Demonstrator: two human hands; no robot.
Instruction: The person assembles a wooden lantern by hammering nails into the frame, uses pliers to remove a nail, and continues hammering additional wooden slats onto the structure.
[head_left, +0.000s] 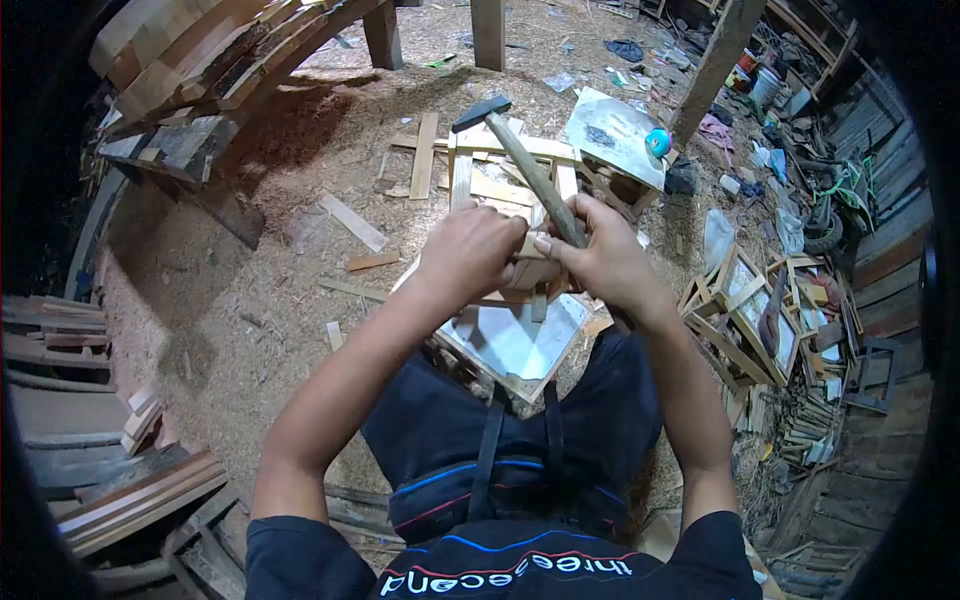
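Observation:
A hammer (533, 168) slants up and away from my right hand (607, 252), which is closed round its wooden handle. Its dark metal head lies over the far side of a small wooden frame (520, 147) made of pale strips. My right thumb rests by the near end of the frame. Curled over the near left part of the same frame is my left hand (472, 247), its fingers closed on the wood. Whether those fingers also pinch something small is hidden. Under the frame, close to my knees, lies a white-topped board (530, 345) with wooden edging.
Loose wood strips (352, 222) lie on the sawdust-covered floor to the left. Beyond the frame stands a white-topped box (610, 130) with a blue round object (658, 142) on it. Wooden frames (745, 310) are piled at right. A timber bench (170, 150) stands at upper left.

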